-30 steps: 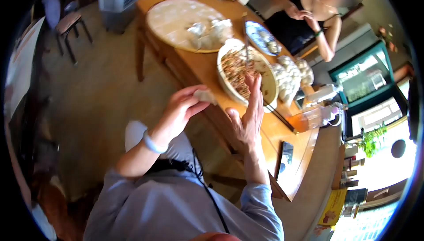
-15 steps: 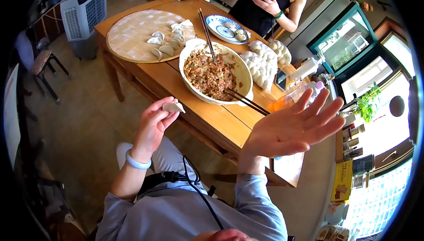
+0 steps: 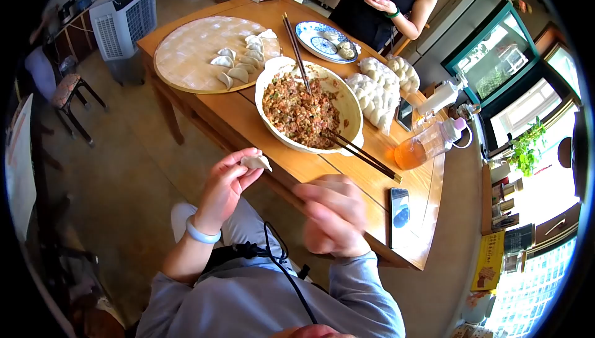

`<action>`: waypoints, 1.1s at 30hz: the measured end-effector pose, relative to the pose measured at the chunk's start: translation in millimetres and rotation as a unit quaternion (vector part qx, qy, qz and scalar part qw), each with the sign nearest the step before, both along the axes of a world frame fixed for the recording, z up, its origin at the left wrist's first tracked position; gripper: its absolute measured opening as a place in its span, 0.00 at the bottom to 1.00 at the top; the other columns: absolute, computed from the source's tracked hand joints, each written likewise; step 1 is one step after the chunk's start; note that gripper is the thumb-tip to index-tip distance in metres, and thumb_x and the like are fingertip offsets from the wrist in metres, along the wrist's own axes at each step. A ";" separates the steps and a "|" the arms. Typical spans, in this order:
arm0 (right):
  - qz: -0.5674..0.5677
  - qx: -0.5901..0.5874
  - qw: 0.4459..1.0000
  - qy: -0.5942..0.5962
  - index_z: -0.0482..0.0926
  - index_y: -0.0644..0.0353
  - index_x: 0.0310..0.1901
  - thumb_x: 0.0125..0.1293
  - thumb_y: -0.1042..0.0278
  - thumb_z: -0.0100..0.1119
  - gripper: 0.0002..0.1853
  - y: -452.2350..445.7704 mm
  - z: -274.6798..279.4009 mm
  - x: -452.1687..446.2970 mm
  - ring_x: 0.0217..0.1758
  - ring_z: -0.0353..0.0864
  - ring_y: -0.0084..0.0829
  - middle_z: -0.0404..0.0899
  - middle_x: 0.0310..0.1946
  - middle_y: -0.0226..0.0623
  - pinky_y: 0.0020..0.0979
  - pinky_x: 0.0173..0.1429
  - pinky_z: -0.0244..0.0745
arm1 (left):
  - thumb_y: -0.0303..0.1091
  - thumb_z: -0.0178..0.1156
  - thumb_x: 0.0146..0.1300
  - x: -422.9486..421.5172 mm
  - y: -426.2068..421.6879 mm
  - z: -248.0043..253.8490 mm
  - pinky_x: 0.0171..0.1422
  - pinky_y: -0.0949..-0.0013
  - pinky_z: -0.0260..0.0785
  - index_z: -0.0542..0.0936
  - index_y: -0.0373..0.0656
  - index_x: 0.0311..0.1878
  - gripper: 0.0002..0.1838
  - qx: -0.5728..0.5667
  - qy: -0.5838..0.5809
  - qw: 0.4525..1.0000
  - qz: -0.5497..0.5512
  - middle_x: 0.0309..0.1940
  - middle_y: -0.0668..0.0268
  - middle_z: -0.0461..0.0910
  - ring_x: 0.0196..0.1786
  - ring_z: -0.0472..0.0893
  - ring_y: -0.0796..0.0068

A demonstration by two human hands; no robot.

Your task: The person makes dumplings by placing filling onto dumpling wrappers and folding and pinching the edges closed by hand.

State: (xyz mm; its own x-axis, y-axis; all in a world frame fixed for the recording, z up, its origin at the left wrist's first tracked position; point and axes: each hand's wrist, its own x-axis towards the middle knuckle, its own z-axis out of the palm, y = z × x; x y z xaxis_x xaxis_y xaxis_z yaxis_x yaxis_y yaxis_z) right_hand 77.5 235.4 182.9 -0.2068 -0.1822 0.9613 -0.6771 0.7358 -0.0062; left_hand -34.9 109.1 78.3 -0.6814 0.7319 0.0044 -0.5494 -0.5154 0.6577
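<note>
Between the thumb and fingers of my left hand is a folded white dumpling, in front of the table's near edge. My right hand is apart from it to the right, fingers curled and smeared by motion; whether it holds anything is hidden. Beyond my hands, a large bowl holds chopped filling, with one pair of chopsticks standing in it and another pair resting over its near right rim. Several dumplings lie on the round floured board at the back left.
Across the table, a person holds something small and white. Near them are a blue-and-white plate and bags of dough pieces. A bottle of orange drink and a phone are on the right.
My right hand has come down from a spread, open palm and its fingers have curled. My left hand still holds the dumpling. The view has shifted slightly.
</note>
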 end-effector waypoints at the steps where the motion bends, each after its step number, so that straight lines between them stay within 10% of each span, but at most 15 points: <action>1: -0.017 0.000 0.999 -0.038 0.74 0.64 0.44 0.59 0.76 0.48 0.11 -0.4 -10.3 -7.4 0.28 0.78 0.36 0.77 0.36 0.45 0.31 0.31 0.75 | 0.20 0.41 0.62 0.7 0.7 0.5 0.58 0.69 0.70 0.71 0.33 0.53 0.17 0.001 0.000 1.000 -0.005 0.53 0.55 0.73 0.53 0.75 0.69; 10: -0.123 -0.095 0.951 -0.269 0.71 0.66 0.52 0.56 0.73 0.57 0.20 12.0 -66.8 -4.8 0.46 0.77 0.46 0.73 0.47 0.52 0.35 0.45 0.75 | 0.22 0.46 0.61 0.0 -18.9 -13.3 0.60 0.68 0.69 0.71 0.31 0.53 0.17 -0.028 -0.012 0.999 -0.024 0.52 0.54 0.74 0.54 0.75 0.67; 20: -0.101 -0.206 0.973 0.028 0.44 0.60 0.66 0.66 0.60 0.45 0.32 16.7 -31.6 -8.4 0.49 0.74 0.40 0.59 0.59 0.55 0.32 0.45 0.74 | 0.20 0.44 0.60 -3.7 -32.7 -7.4 0.60 0.67 0.70 0.71 0.31 0.52 0.17 -0.020 -0.008 1.000 0.008 0.52 0.52 0.73 0.55 0.74 0.65; 27: 0.051 0.098 0.992 -0.068 0.78 0.65 0.39 0.55 0.70 0.53 0.12 -26.2 -34.0 -13.7 0.33 0.78 0.30 0.78 0.36 0.40 0.28 0.32 0.74 | 0.20 0.43 0.59 4.3 -36.6 -4.2 0.60 0.67 0.69 0.72 0.31 0.51 0.17 -0.035 -0.025 0.999 0.012 0.51 0.55 0.74 0.53 0.75 0.67; 33: -0.104 -0.127 0.932 -0.323 0.70 0.63 0.53 0.53 0.70 0.62 0.24 -17.7 -101.1 -15.7 0.45 0.76 0.39 0.71 0.50 0.46 0.33 0.45 0.74 | 0.21 0.43 0.61 13.0 -46.7 -20.5 0.58 0.67 0.71 0.71 0.30 0.52 0.17 -0.027 -0.045 0.998 0.016 0.51 0.54 0.74 0.53 0.76 0.66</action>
State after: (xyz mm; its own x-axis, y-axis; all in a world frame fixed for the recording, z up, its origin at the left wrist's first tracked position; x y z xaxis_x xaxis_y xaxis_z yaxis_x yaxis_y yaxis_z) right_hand 61.8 217.7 81.8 -0.7629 0.1420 0.6307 -0.3149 0.7704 -0.5544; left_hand -21.9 62.5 57.8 -0.7007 0.7068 -0.0970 -0.5914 -0.4995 0.6331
